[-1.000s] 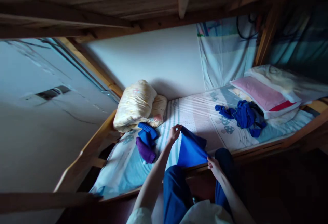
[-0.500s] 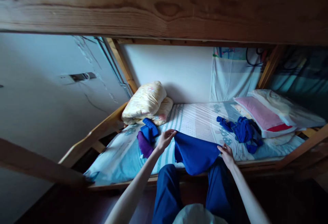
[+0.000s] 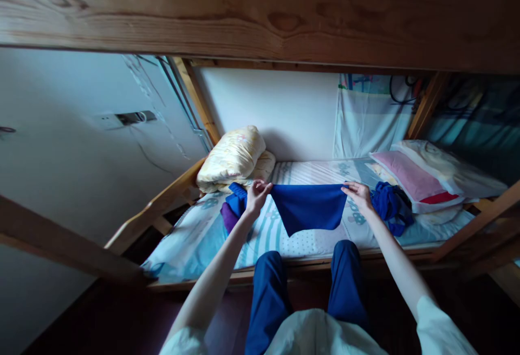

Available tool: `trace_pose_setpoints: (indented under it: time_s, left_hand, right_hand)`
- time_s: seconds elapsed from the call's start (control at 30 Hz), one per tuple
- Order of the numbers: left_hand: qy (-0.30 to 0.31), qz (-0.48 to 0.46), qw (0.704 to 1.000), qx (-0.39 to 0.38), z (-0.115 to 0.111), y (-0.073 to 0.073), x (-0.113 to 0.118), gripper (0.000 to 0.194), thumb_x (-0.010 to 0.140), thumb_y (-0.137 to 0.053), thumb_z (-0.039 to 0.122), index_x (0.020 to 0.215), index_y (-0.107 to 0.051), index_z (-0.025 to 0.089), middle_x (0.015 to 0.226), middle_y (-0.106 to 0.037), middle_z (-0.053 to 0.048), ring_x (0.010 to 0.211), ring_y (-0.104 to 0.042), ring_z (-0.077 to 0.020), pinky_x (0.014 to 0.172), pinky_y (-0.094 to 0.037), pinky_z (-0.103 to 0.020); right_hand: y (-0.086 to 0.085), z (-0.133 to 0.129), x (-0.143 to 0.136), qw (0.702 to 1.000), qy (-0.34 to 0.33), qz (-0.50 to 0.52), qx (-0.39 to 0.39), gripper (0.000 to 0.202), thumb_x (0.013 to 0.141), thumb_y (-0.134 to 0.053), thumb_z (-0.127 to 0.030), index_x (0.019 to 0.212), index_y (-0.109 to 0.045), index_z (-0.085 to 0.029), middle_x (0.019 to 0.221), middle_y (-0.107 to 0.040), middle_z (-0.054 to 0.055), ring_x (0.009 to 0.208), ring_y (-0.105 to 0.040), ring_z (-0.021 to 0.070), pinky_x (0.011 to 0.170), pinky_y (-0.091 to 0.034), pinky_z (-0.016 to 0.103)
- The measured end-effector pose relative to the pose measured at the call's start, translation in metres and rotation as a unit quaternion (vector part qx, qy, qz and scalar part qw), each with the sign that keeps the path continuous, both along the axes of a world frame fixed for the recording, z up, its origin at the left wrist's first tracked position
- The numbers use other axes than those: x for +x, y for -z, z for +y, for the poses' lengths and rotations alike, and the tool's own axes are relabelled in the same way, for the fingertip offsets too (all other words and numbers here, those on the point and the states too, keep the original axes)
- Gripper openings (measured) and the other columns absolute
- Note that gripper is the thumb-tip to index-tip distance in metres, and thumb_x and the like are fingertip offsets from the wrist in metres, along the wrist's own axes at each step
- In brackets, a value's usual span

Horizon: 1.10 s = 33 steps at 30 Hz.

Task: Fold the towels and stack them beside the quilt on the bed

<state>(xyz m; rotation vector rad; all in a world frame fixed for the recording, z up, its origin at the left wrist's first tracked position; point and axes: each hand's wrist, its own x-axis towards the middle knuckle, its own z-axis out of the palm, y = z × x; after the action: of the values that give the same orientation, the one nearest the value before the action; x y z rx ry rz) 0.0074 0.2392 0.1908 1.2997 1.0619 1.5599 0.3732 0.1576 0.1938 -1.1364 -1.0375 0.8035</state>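
A blue cloth (image 3: 311, 208) hangs stretched between my two hands above the bed, its top edge nearly level and its lower edge loose. My left hand (image 3: 259, 195) pinches its upper left corner, and my right hand (image 3: 357, 192) pinches the upper right one. Whether it is a garment or a plain piece of fabric I cannot tell. Left of my left hand, folded blue cloth (image 3: 236, 199) lies with a purple cloth (image 3: 228, 217), both partly hidden by my arm. Beyond my right hand is a crumpled blue cloth pile (image 3: 392, 208).
The bed's mattress (image 3: 190, 246) has a patterned sheet. A folded cream quilt (image 3: 233, 157) sits at its left end, a pink pillow (image 3: 410, 173) at its right. An upper bunk beam (image 3: 260, 19) crosses overhead. My knees are close to the bed's front edge.
Both hands have risen and moved forward, lifting the blue cloth off my lap area. Its top edge, slanted before, is now nearly level and pulled straight. Both hands keep their hold.
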Motion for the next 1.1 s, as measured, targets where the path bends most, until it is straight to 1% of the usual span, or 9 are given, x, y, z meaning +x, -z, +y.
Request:
trace_pose_setpoints:
  time_s: [0.07, 0.17, 0.33, 0.47, 0.6, 0.73, 0.9, 1.0, 1.1]
  left_hand:
    - [0.009, -0.01, 1.0, -0.012, 0.001, 0.002, 0.0, 0.066, 0.05, -0.088, 0.068, 0.081, -0.053, 0.021, 0.069, -0.061, 0.004, 0.066, -0.057, -0.0119, 0.063, -0.045, -0.024]
    - [0.042, -0.011, 0.999, -0.028, 0.0, 0.005, 0.0, 0.066, 0.05, -0.09, 0.065, 0.086, -0.06, 0.019, 0.074, -0.065, 0.001, 0.071, -0.06, -0.0137, 0.066, -0.047, -0.025]
    - [0.056, 0.028, 0.998, -0.023, 0.002, 0.008, 0.0, 0.064, 0.049, -0.092, 0.058, 0.091, -0.069, 0.016, 0.076, -0.07, -0.004, 0.073, -0.062, -0.0178, 0.065, -0.048, -0.027]
    - [0.032, 0.097, 0.995, -0.014, 0.004, 0.009, -0.003, 0.054, 0.059, -0.086, 0.058, 0.09, -0.073, 0.016, 0.072, -0.072, -0.004, 0.073, -0.065, -0.0201, 0.061, -0.047, -0.026]
    - [0.038, 0.11, 0.993, -0.036, -0.002, 0.011, -0.009, 0.062, 0.057, -0.087, 0.064, 0.092, -0.074, 0.015, 0.071, -0.072, -0.005, 0.065, -0.061, -0.0171, 0.057, -0.043, -0.025]
    - [0.076, 0.085, 0.991, -0.075, -0.017, 0.018, -0.017, 0.072, 0.049, -0.09, 0.07, 0.09, -0.075, 0.013, 0.074, -0.073, -0.007, 0.065, -0.06, -0.0164, 0.058, -0.041, -0.026]
    - [0.093, 0.089, 0.982, -0.136, -0.033, 0.025, -0.029, 0.076, 0.046, -0.091, 0.072, 0.093, -0.078, 0.013, 0.078, -0.075, -0.009, 0.073, -0.063, -0.0194, 0.065, -0.044, -0.028]
    - [0.103, 0.091, 0.977, -0.162, -0.031, 0.029, -0.035, 0.075, 0.045, -0.092, 0.069, 0.094, -0.079, 0.014, 0.082, -0.077, -0.01, 0.079, -0.066, -0.0227, 0.07, -0.046, -0.03]
    - [0.116, 0.106, 0.973, -0.17, -0.018, 0.036, -0.038, 0.07, 0.047, -0.092, 0.066, 0.091, -0.08, 0.014, 0.082, -0.077, -0.011, 0.078, -0.067, -0.0237, 0.072, -0.048, -0.032]
  right_hand:
    - [-0.001, 0.004, -0.003, 1.0, 0.016, 0.0, 0.003, 0.051, 0.052, -0.096, -0.051, 0.086, -0.081, -0.016, 0.086, -0.08, 0.009, 0.082, -0.072, 0.022, 0.074, -0.056, 0.032]
    - [0.002, 0.008, -0.004, 0.999, 0.036, -0.001, -0.01, 0.051, 0.056, -0.093, -0.054, 0.087, -0.082, -0.016, 0.09, -0.081, 0.01, 0.082, -0.072, 0.0222, 0.069, -0.054, 0.03]
    - [0.007, 0.007, -0.001, 0.998, 0.052, -0.013, -0.013, 0.055, 0.057, -0.093, -0.052, 0.096, -0.082, -0.014, 0.084, -0.08, 0.009, 0.076, -0.07, 0.0202, 0.067, -0.053, 0.029]
    - [0.006, 0.005, 0.003, 0.998, 0.056, -0.01, -0.028, 0.06, 0.051, -0.095, -0.054, 0.093, -0.082, -0.014, 0.078, -0.079, 0.007, 0.069, -0.068, 0.0181, 0.063, -0.052, 0.028]
    - [0.008, -0.002, 0.009, 0.998, 0.04, -0.011, -0.054, 0.061, 0.044, -0.097, -0.059, 0.085, -0.081, -0.017, 0.078, -0.079, 0.007, 0.07, -0.07, 0.0191, 0.064, -0.054, 0.029]
    - [0.018, -0.016, 0.015, 0.997, 0.021, -0.025, -0.073, 0.059, 0.047, -0.096, -0.062, 0.083, -0.082, -0.018, 0.083, -0.081, 0.009, 0.075, -0.073, 0.0223, 0.067, -0.056, 0.031]
    - [0.036, -0.03, 0.022, 0.993, -0.002, -0.033, -0.113, 0.058, 0.051, -0.097, -0.058, 0.091, -0.084, -0.018, 0.086, -0.082, 0.011, 0.075, -0.072, 0.0216, 0.065, -0.055, 0.03]
    - [0.046, -0.027, 0.029, 0.989, -0.025, -0.029, -0.146, 0.059, 0.052, -0.098, -0.054, 0.096, -0.084, -0.017, 0.086, -0.081, 0.011, 0.064, -0.067, 0.0163, 0.056, -0.049, 0.027]
    - [0.056, -0.01, 0.036, 0.983, -0.058, -0.019, -0.174, 0.054, 0.053, -0.098, -0.047, 0.096, -0.084, -0.017, 0.084, -0.081, 0.01, 0.056, -0.06, 0.0102, 0.052, -0.045, 0.023]
